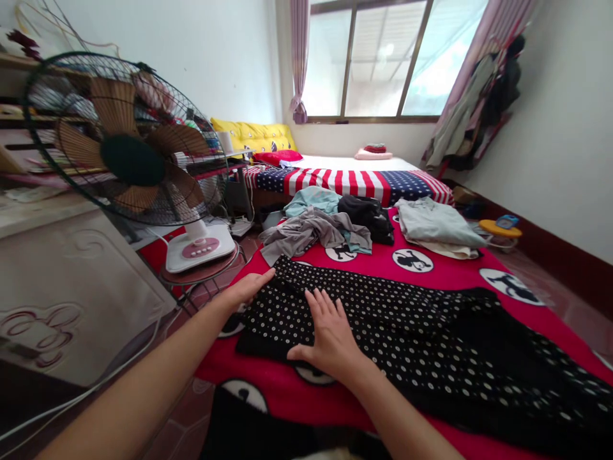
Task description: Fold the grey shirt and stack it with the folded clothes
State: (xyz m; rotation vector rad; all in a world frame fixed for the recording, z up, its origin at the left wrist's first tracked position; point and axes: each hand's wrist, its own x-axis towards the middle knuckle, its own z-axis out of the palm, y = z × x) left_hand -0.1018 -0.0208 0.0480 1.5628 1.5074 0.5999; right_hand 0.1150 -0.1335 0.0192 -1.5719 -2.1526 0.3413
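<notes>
- Black dotted garment (393, 313): spread on red cloth (457, 273).
- Right hand (331, 332): splayed, palm down, over the garment.
- Left hand (249, 287): at its edge, grip indeterminable.

Slender bare forearms (148, 377), ungloved right grip (331, 337)

Right hand (331, 333) lies on dotted black fabric (402, 332).

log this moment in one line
left hand: at dotted black garment edge | right hand: open, palm down over garment | underneath: red patterned cloth
</notes>
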